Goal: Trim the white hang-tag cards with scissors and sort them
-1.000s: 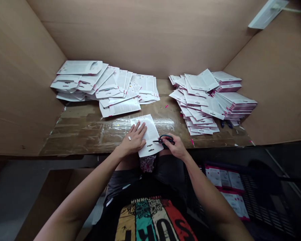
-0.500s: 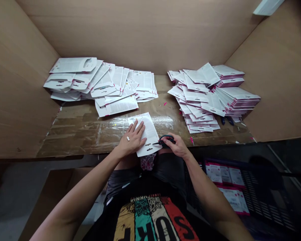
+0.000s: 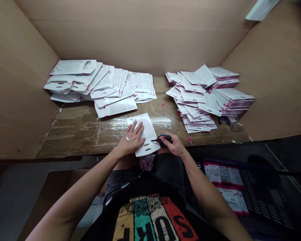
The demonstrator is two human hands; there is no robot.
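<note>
A white flat packet [image 3: 149, 131] with two hang slots near its lower end lies at the front edge of the table, its bottom reaching slightly past that edge. My left hand [image 3: 131, 141] rests flat on its left side, fingers spread, with a small white scrap on the back of the hand. In my right hand [image 3: 177, 146] is a pair of dark-handled scissors [image 3: 161, 138], fingers closed round the handles. The blades point left and lie over the packet's right edge, by the slots. Whether they touch the paper I cannot tell.
Similar packets [image 3: 117, 107] are heaped at the back left, and another pile [image 3: 198, 97] stands at the back right beside dark blue handles [image 3: 224, 120]. Cardboard walls [image 3: 130, 36] enclose the table [image 3: 77, 130]. Below right, a blue crate [image 3: 263, 197] holds pink-and-white packs.
The scissors have shifted slightly up along the packet's right edge, and their blades reach a little further over it. My left hand stays flat on the packet. The camera view has moved slightly.
</note>
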